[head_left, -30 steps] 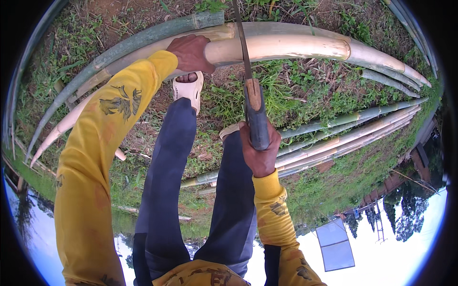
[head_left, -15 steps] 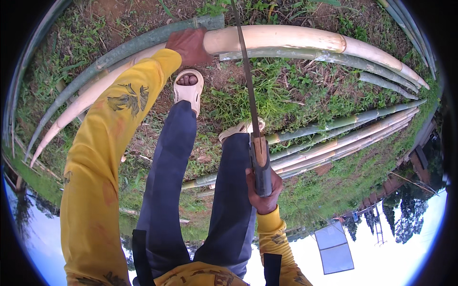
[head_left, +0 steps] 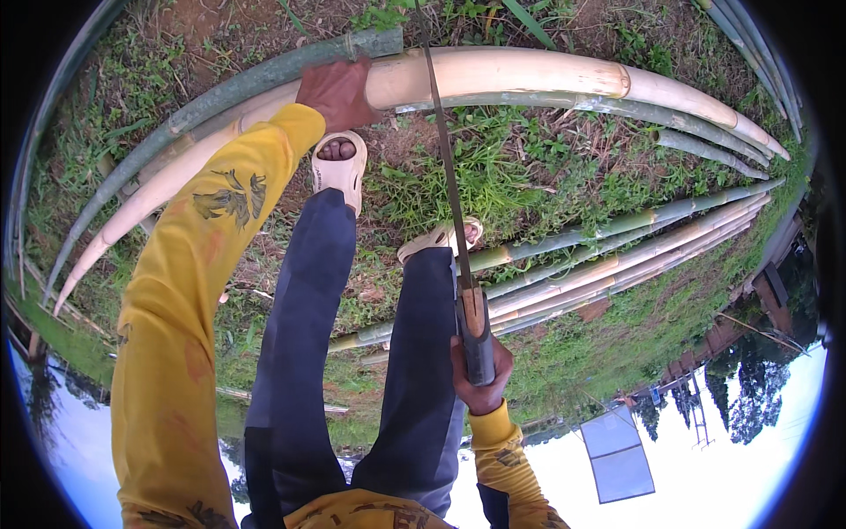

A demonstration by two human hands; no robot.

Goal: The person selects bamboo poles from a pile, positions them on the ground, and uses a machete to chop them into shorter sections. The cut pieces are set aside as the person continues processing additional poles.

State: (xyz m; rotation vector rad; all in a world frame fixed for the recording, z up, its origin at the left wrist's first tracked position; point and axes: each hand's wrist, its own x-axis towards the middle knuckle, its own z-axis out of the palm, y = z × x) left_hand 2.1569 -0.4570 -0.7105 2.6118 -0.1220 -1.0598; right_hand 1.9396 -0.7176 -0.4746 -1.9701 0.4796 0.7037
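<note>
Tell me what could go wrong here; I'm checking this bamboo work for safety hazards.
1. The long blade is raised over the pale peeled bamboo pole, which the left hand grips just beside the blade's line; a stroke landing off line could cut it.
2. The foot in an open sandal stands close under the pole, toes bare.
3. The right hand alone holds the handle; it might slip.

1. The left hand grips a pale peeled bamboo pole lying on grass.
2. The right hand holds a long blade by its handle, tip toward the pole.
3. Sandalled feet stand between poles.
</note>
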